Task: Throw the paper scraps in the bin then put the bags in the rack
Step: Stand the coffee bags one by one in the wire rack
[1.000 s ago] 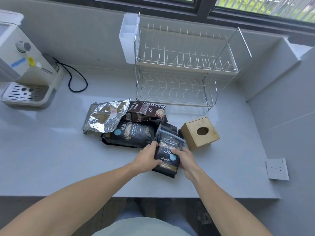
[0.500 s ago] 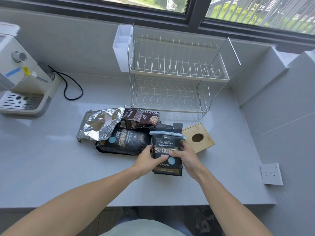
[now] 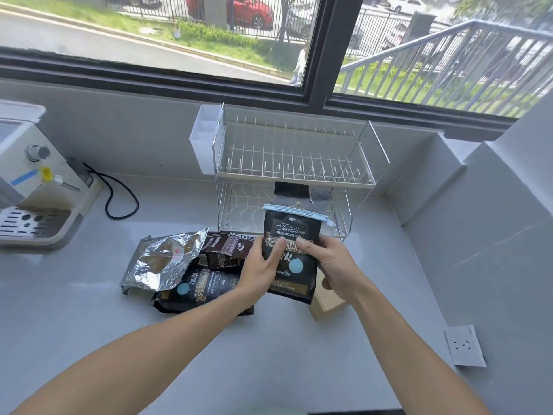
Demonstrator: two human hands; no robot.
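Note:
Both hands hold a black coffee bag [image 3: 291, 232] with a blue clip across its top, upright and lifted above the counter in front of the two-tier wire rack [image 3: 294, 175]. My left hand [image 3: 261, 265] grips its left edge and my right hand [image 3: 330, 262] its right edge. Three more bags lie on the counter to the left: a silver foil bag [image 3: 161, 260], a brown bag [image 3: 227, 250] and a black bag [image 3: 203, 290]. Both rack tiers hold nothing. No paper scraps are in sight.
A wooden box [image 3: 324, 302] with a round hole sits partly hidden behind the held bag and my right wrist. A white machine [image 3: 33, 181] with a black cable [image 3: 119, 202] stands at the far left. A white socket plate [image 3: 465, 345] lies at the right, by the grey wall.
The clipped black bag has been lifted off the counter, stood upright and carried toward the rack. The camera has tilted up, so the window now shows.

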